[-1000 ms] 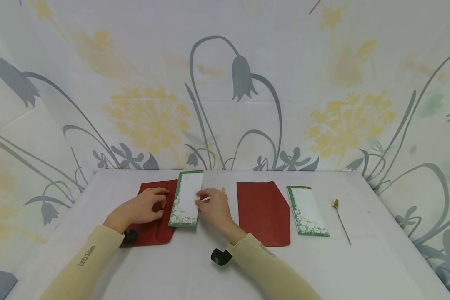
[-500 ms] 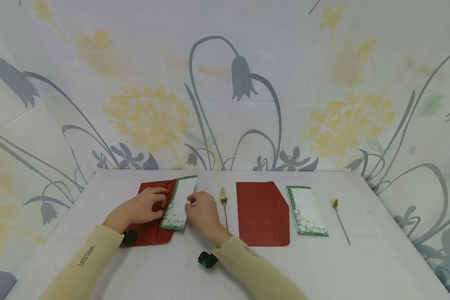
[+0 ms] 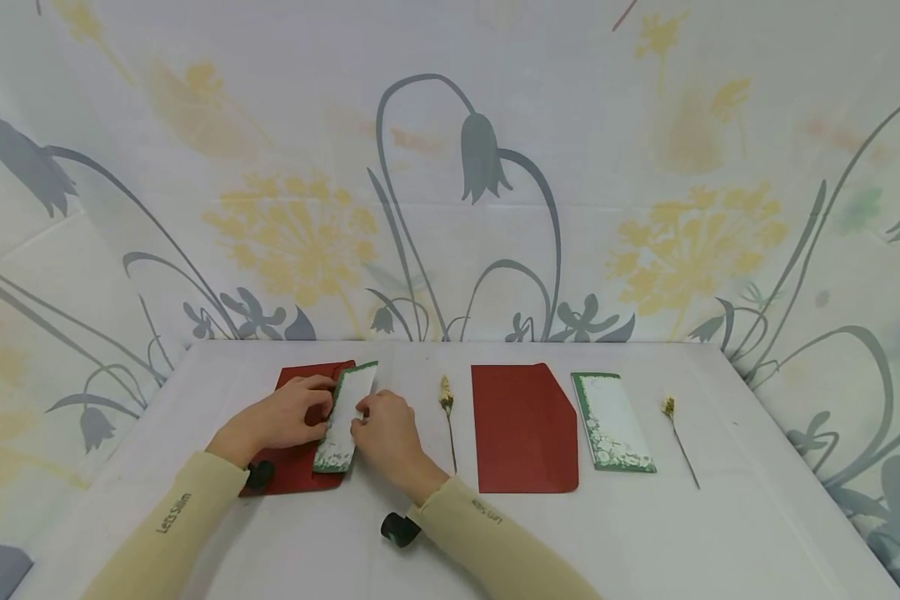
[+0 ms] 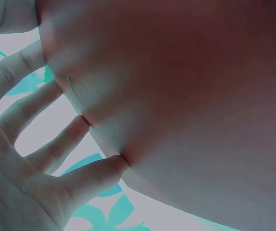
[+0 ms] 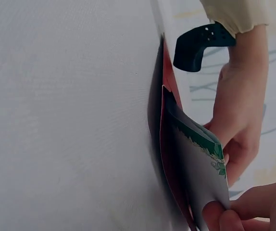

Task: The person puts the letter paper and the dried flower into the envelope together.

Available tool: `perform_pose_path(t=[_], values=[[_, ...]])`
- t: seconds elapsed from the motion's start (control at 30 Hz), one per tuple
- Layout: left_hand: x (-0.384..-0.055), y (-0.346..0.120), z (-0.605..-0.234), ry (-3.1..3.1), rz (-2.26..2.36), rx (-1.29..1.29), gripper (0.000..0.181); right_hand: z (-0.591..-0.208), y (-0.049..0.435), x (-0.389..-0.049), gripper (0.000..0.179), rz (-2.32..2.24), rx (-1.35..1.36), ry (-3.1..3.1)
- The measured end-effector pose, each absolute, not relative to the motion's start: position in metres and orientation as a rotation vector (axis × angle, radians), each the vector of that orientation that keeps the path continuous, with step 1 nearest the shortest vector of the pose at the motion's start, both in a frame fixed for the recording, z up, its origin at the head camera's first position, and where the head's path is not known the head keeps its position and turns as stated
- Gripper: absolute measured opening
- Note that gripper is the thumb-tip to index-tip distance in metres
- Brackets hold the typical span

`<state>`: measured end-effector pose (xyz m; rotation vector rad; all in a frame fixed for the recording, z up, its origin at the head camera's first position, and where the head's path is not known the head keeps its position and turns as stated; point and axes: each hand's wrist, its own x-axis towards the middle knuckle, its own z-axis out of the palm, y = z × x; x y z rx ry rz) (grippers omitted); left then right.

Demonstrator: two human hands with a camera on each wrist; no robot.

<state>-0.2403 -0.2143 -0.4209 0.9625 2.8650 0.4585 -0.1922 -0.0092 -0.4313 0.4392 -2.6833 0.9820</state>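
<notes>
My right hand point(image 3: 390, 435) pinches the right edge of a white folded card point(image 3: 344, 408) with a green leafy border. The card tilts over a red envelope point(image 3: 292, 467) at the left. In the right wrist view, the card's left edge point(image 5: 179, 120) sits at the envelope's spread mouth point(image 5: 165, 108). On top of that envelope rests my left hand point(image 3: 288, 408). The left wrist view shows its spread fingertips pressing dents into the red paper point(image 4: 176, 96).
A dried yellow flower point(image 3: 447, 404) lies between the hands and a second red envelope point(image 3: 525, 429). Farther right are another green-bordered card point(image 3: 613, 421) and a second dried flower point(image 3: 671, 408). A patterned cloth point(image 3: 450, 208) hangs behind the white table point(image 3: 645, 542).
My right hand has moved left with the card, which now overlaps more of the left envelope and tilts more. The nearer dried flower has come into full view. My left hand has stayed put.
</notes>
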Motion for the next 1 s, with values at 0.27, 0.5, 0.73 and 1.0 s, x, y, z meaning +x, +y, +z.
perform_pose_path(t=[0.27, 0.5, 0.73, 1.0], values=[[-0.239, -0.216, -0.420, 2.878, 0.504, 1.026, 0.018, -0.430, -0.009, -0.190, 0.010, 1.022, 0.403, -2.713], [-0.241, -0.214, -0.421, 2.874, 0.527, 1.068, 0.017, -0.430, -0.011, -0.190, 0.011, 1.020, 0.426, -2.729], [-0.240, -0.212, -0.420, 2.873, 0.502, 1.017, 0.015, -0.434, -0.013, -0.194, 0.011, 1.049, 0.438, -2.740], [-0.239, -0.210, -0.420, 2.879, 0.490, 0.999, 0.016, -0.441, -0.016, -0.198, 0.018, 1.122, 0.459, -2.771]])
